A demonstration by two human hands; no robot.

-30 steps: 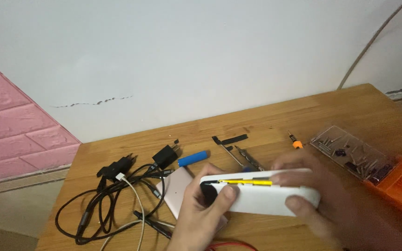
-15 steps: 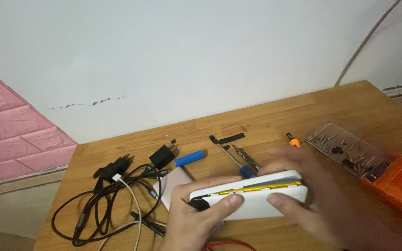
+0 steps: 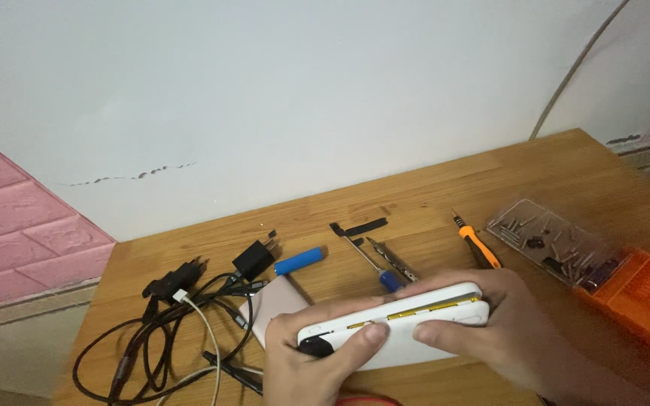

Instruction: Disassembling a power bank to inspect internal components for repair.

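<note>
White power bank (image 3: 400,323) is held at near-centre of wooden table (image 3: 430,195), seam w/ yellow strip facing up. Left hand (image 3: 310,368) fingers clamped on its left end, right hand (image 3: 505,338) fingers clamped on right end. Cable tangle (image 3: 174,323) at left, blue cylinder cell (image 3: 299,261) just beyond, orange bit case (image 3: 633,293) at right.

The light on my wooden table (image 3: 430,203) is soft, even and fairly bright, with only faint shadows under the cables (image 3: 167,331). No harsh glare shows. My right hand (image 3: 520,338) and the orange case (image 3: 641,301) at the right edge look smeared by motion blur.
</note>
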